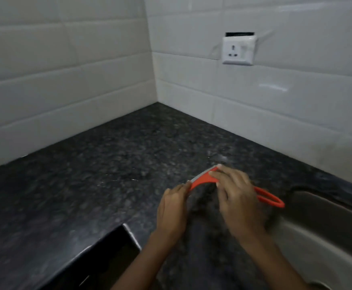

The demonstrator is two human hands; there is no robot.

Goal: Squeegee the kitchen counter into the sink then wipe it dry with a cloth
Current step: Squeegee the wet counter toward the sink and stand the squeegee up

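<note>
Orange squeegee (pixel 204 178) (grey blade), looped handle, both hands

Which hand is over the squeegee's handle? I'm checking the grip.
The right hand covers the handle of the squeegee; the left hand touches only the blade's near end.

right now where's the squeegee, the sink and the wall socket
squeegee (pixel 204 181): head view, on the orange head just behind the grey blade
sink (pixel 321 222): head view, on the bare inner wall at the right
wall socket (pixel 238 50): head view, on the middle of the white faceplate
</note>
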